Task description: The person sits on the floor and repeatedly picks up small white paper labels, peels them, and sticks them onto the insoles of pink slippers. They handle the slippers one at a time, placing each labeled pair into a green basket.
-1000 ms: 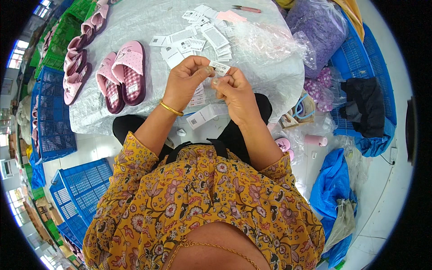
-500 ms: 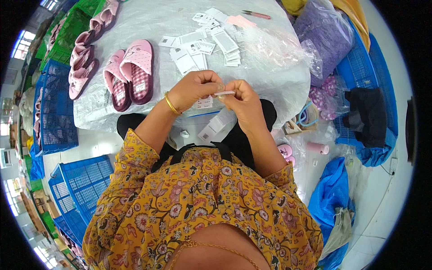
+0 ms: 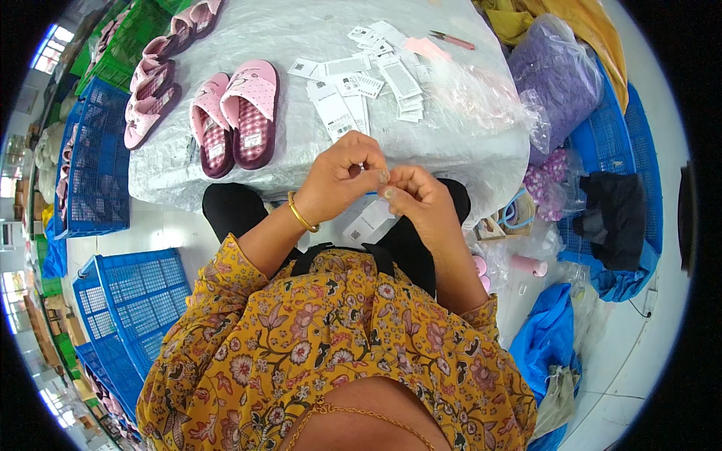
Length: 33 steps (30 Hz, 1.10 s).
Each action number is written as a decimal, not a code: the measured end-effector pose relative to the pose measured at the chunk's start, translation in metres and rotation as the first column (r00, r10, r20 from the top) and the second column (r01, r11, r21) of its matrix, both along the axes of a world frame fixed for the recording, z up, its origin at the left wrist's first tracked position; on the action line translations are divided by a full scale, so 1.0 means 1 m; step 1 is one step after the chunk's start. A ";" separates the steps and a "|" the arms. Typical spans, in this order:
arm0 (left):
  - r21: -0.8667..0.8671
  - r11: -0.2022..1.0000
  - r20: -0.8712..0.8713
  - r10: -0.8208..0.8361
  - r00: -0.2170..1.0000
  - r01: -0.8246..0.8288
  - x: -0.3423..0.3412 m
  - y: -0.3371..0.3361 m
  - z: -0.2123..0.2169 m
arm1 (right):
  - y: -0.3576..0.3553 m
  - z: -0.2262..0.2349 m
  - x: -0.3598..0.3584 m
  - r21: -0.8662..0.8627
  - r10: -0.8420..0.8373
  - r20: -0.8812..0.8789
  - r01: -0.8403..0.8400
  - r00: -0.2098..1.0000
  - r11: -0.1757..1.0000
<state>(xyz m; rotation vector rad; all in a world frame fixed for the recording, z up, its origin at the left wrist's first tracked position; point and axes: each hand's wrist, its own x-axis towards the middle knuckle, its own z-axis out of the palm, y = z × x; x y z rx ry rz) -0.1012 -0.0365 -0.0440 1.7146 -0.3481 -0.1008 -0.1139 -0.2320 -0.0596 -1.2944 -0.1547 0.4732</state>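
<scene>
My left hand (image 3: 342, 174), with a gold bangle at its wrist, and my right hand (image 3: 421, 201) meet fingertip to fingertip just off the table's near edge. Both are closed in a pinch; whatever lies between the fingertips is too small or hidden to make out. Below them shows a white printed tag (image 3: 367, 222), and I cannot tell whether it hangs from my fingers or rests on my lap. Beyond my hands several white paper tags (image 3: 331, 107) are spread in a loose pile. To their left stands a pair of pink slippers (image 3: 250, 113) with checked insoles.
Plastic sheeting covers the table (image 3: 301, 30). More pink slippers (image 3: 154, 98) line its left side. A pen (image 3: 453, 40) and crumpled clear film (image 3: 481, 98) lie at the right. Blue crates (image 3: 143, 297) stand left; a purple bagged bundle (image 3: 556, 75) sits right.
The view has shifted slightly, so the table things appear farther right. The small pale piece seen between my fingertips no longer shows, and my fingertips have drawn closer together.
</scene>
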 end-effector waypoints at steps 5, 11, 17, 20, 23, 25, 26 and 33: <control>0.079 0.996 0.068 0.023 0.997 -0.028 -0.009 0.012 0.000 | 0.008 -0.003 -0.002 -0.071 -0.007 -0.020 0.005 1.000 0.997; 0.310 0.854 0.440 0.259 0.860 -0.417 -0.002 0.098 0.016 | 0.012 0.026 -0.007 -0.046 0.136 0.355 -0.128 0.925 0.991; 0.391 0.639 0.709 0.251 0.659 -0.663 0.008 0.197 0.017 | 0.071 0.067 0.003 -0.097 0.409 0.456 -0.413 0.790 0.906; 0.513 0.575 0.729 0.099 0.677 -0.637 0.018 0.220 0.021 | 0.122 0.070 0.011 -0.043 0.330 0.212 -0.329 0.920 0.943; 0.553 0.575 0.728 0.020 0.685 -0.604 0.031 0.232 0.016 | 0.176 0.058 0.035 -0.058 0.241 0.226 -0.234 0.944 0.971; 0.576 0.577 0.715 -0.010 0.699 -0.580 0.039 0.234 0.012 | 0.203 0.043 0.050 -0.045 0.181 0.229 -0.176 0.956 0.983; 0.587 0.558 0.723 -0.035 0.690 -0.587 0.041 0.233 0.013 | 0.214 0.035 0.055 -0.021 0.150 0.208 -0.149 0.967 0.989; 0.667 0.502 0.656 -0.046 0.754 -0.550 0.057 0.246 -0.004 | 0.258 0.004 0.068 -0.220 -0.004 0.178 0.043 0.984 0.975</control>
